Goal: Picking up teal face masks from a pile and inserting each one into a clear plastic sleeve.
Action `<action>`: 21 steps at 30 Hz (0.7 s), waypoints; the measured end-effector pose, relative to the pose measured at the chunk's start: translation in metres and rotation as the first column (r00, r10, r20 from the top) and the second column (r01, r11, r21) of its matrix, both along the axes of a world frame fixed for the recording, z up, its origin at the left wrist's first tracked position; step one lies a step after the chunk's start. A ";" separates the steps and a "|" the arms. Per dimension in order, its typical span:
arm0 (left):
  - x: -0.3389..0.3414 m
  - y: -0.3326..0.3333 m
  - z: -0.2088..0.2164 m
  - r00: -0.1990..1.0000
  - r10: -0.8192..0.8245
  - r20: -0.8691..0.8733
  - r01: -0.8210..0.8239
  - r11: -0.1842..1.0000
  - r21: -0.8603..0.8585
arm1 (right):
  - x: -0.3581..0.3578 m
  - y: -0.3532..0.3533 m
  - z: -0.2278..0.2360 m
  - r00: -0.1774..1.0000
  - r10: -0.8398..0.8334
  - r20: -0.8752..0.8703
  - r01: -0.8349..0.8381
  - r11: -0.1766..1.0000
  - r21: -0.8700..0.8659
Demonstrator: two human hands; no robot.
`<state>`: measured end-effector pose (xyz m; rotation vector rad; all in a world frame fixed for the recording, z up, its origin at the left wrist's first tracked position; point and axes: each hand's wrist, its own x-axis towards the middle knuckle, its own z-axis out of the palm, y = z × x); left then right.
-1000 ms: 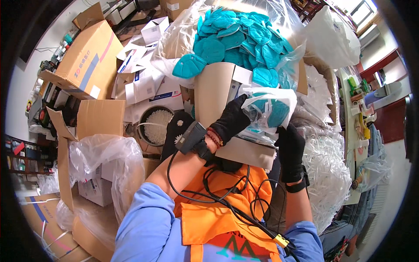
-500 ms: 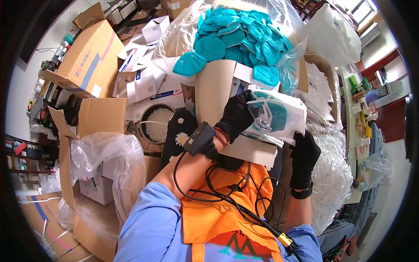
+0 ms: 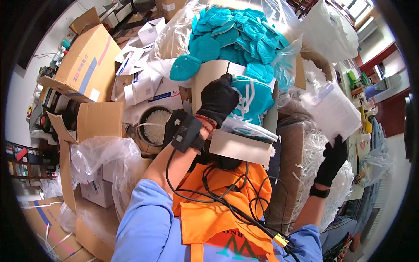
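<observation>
Workspace crowded on all sides. The box (image 3: 238, 131) sat at centre, just above my orange apron (image 3: 218, 205), open flap tilted up toward the bag of teal masks (image 3: 238, 32) behind it. That bag overhung the box's far edge, one loose mask (image 3: 185, 67) lying on the flap's left corner. Left of the box, folded white cartons (image 3: 139, 83) and a round tub of white pellets (image 3: 155, 124) lay close against it; further left stood a brown carton (image 3: 87, 65) and an open cardboard flap (image 3: 98, 120). Right of the box, a heap of clear plastic wrap (image 3: 314, 170) filled the gap to the room's edge. The only open room was the narrow strip between box and apron, crossed by black cables (image 3: 209, 192).

Left hand (image 3: 218, 100), black-gloved, was bent at the wrist and pressed down into the box, fingers curled over a stack of teal masks (image 3: 253, 98) with white straps. Contact was plain; whether the fingers closed round the stack I could not tell, the glove hid them. A black wrist device (image 3: 185, 133) and red beads (image 3: 205, 122) sat on that forearm, which came up from the lower left, blue sleeve pushed back.

Right hand (image 3: 334, 159), also gloved, was well apart from the box, raised at the right, pinching the lower corner of a clear plastic packet (image 3: 331, 109) of white sheets, forearm nearly upright.
</observation>
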<state>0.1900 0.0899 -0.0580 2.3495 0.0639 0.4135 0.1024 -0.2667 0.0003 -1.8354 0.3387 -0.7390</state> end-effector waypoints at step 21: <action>-0.053 0.038 0.006 0.879 -0.462 -0.115 0.462 0.886 -0.024 | 0.142 0.010 -0.043 0.739 0.642 -0.206 -0.609 0.766 0.204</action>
